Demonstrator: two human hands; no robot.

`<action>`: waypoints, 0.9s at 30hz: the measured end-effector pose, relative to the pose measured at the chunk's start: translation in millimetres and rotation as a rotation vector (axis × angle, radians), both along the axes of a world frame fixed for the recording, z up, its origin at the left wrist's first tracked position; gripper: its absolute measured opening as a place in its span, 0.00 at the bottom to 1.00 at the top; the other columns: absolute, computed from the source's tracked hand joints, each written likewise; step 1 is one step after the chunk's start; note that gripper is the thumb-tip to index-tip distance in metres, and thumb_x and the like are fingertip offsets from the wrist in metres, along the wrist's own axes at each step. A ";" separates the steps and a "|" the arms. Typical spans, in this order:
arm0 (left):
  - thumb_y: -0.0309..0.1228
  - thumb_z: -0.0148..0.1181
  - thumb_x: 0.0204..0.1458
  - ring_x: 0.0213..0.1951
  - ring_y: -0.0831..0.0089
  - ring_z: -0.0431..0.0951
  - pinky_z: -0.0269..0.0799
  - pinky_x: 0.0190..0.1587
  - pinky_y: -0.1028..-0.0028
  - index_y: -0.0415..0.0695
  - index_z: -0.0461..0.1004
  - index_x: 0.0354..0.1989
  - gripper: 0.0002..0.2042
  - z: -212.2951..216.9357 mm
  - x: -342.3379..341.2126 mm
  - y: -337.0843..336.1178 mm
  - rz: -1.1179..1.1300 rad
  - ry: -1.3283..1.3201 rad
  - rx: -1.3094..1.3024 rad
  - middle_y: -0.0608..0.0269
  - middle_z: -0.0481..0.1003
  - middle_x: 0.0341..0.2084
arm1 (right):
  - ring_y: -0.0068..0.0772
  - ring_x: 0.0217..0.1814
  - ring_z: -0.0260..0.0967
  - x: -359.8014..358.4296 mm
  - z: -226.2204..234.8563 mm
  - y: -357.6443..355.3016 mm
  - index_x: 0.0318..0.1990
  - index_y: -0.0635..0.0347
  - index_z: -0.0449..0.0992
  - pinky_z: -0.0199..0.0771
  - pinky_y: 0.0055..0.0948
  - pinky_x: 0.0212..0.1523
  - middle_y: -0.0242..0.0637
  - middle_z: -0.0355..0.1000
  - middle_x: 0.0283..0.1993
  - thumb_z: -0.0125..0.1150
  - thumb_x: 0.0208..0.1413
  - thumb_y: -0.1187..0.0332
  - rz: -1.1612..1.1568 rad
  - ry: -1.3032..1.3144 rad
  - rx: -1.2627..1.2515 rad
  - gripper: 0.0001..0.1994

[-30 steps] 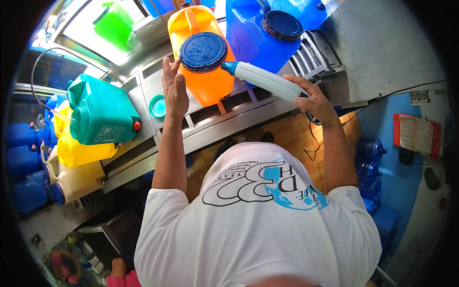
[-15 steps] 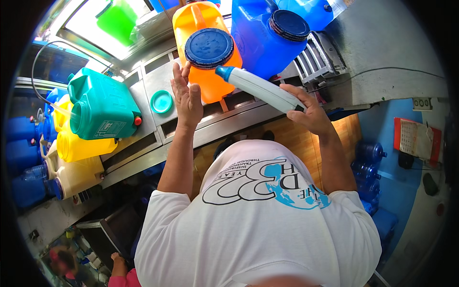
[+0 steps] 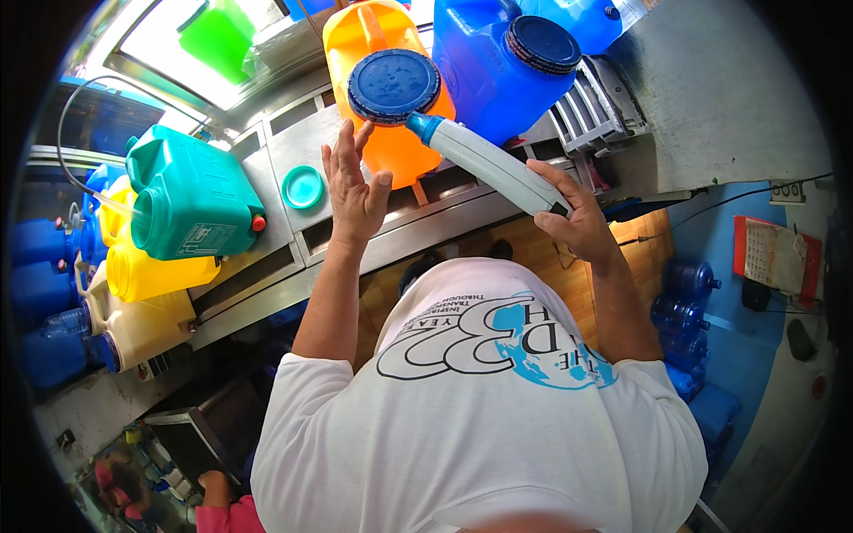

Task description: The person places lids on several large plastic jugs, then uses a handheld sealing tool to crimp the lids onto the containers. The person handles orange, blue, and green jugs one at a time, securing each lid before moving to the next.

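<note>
Compared with the frame from a second ago, the blue nozzle (image 3: 426, 128) sits further left along the front rim of the cap, and the left hand (image 3: 359, 202) lies a little lower against the container. Nearest is the wearer's white T-shirt (image 3: 480, 426) with a printed front, its short sleeves leaving both forearms bare. On the right, the right hand (image 3: 576, 218) is closed around the rear end of a long, pale grey plastic handheld tool (image 3: 498, 167), thumb below and fingers above. It points up and left, its nozzle at the lower edge of a round, dark blue ridged cap (image 3: 394, 82); whether they touch, I cannot tell. Empty and spread open, the left hand has its thumb apart and its fingertips by the cap's lower left rim; contact there is unclear. That cap is on a translucent orange plastic container (image 3: 400, 162), which stands on a slotted stainless steel counter (image 3: 306, 142). Just left of the hand lies a round teal lid (image 3: 303, 186). Beside the orange container, to its right, is a deep blue plastic container (image 3: 493, 84) with a dark cap. Well to the left, a teal jerrycan (image 3: 200, 195) with a red tap sits near a yellow container (image 3: 160, 275). Beyond, a bright green container (image 3: 218, 37) shows through the window.
</note>
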State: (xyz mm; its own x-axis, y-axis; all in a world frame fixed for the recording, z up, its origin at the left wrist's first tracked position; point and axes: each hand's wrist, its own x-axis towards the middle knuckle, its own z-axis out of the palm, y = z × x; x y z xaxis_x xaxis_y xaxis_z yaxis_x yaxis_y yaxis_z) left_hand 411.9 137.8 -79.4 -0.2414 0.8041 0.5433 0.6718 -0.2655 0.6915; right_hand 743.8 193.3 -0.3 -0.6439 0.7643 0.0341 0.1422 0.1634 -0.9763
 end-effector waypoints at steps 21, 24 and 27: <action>0.59 0.41 0.67 0.59 0.63 0.75 0.66 0.62 0.66 0.39 0.65 0.65 0.34 29.4 -67.9 71.3 0.083 -0.219 -0.037 0.54 0.81 0.47 | 0.25 0.60 0.66 1.7 -14.3 -23.7 0.69 0.59 0.65 0.65 0.28 0.62 0.38 0.69 0.63 0.64 0.54 0.72 -0.074 0.001 0.010 0.32; 0.61 0.41 0.66 0.62 0.61 0.72 0.63 0.65 0.66 0.40 0.63 0.67 0.36 25.9 -71.8 74.9 0.019 -0.253 -0.066 0.51 0.78 0.53 | 0.25 0.60 0.66 2.0 -15.3 -24.6 0.69 0.60 0.65 0.65 0.28 0.62 0.38 0.68 0.63 0.64 0.55 0.72 -0.048 -0.005 0.046 0.32; 0.66 0.37 0.63 0.67 0.58 0.64 0.53 0.70 0.63 0.39 0.55 0.72 0.43 25.3 -66.6 101.2 -0.186 -0.411 -0.032 0.44 0.64 0.64 | 0.25 0.60 0.66 2.0 -19.7 -25.2 0.69 0.61 0.65 0.66 0.28 0.62 0.37 0.69 0.62 0.64 0.55 0.71 -0.041 0.004 0.083 0.32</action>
State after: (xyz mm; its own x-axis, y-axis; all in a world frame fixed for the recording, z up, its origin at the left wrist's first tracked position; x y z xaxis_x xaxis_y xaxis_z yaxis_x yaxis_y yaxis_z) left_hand 345.4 239.0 -54.1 -0.2821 0.8692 0.4062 0.2824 -0.3295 0.9010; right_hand 745.8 168.2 -20.0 -0.6119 0.7845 0.1007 0.1470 0.2379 -0.9601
